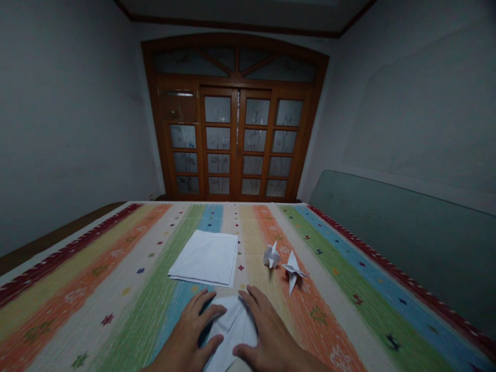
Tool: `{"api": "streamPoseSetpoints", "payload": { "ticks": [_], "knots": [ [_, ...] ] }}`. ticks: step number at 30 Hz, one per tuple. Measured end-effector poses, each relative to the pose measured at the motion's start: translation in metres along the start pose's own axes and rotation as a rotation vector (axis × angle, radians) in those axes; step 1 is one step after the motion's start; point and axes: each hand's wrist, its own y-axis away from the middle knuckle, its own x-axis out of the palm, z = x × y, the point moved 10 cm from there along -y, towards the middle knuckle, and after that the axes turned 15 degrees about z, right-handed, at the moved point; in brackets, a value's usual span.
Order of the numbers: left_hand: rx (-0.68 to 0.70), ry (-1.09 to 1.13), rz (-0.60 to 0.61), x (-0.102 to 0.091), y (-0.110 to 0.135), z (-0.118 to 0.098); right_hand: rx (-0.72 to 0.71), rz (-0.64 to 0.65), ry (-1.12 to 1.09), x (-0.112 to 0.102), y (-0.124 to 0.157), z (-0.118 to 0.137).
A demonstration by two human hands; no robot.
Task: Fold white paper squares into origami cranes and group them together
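From far away, I look down through the head camera at two bare hands on a striped cloth (pixel 116 315). My left hand (pixel 186 330) and my right hand (pixel 271 330) are both open, and the fingers are spread wide. They rest on the two sides of a folded paper (pixel 232 328), and I can't see a tight pinch on it. The folded paper lies on the cloth, right between the hands and close to me. Its far end is hard to make out, and the hands hide some of it.

I think this paper is very light and thin. It should be soft and easy to bend or crush, and it could slip or lift if I push too fast. The thick, folded parts seem a bit stiffer. I would hold it there with soft finger pads, not by a thin corner.

Just past the hands lies a flat paper stack (pixel 203 257), square and white. To the right of it stand two small paper birds (pixel 272 255) (pixel 293 268), close to each other. They look easy to crush. Far ahead, past the end of the cloth, is a wood door (pixel 234 144) with glass panes. A green board (pixel 403 243) runs along the right side.
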Motion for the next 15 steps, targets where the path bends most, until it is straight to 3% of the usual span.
{"api": "streamPoseSetpoints", "payload": {
  "ticks": [8,15],
  "knots": [
    [-0.029,0.229,0.087,-0.002,-0.008,-0.005,-0.117,-0.05,-0.148,-0.01,-0.001,0.011],
    [-0.044,0.465,0.024,0.0,-0.001,-0.001,-0.21,-0.191,-0.387,-0.021,0.002,0.015]
  ]
}}
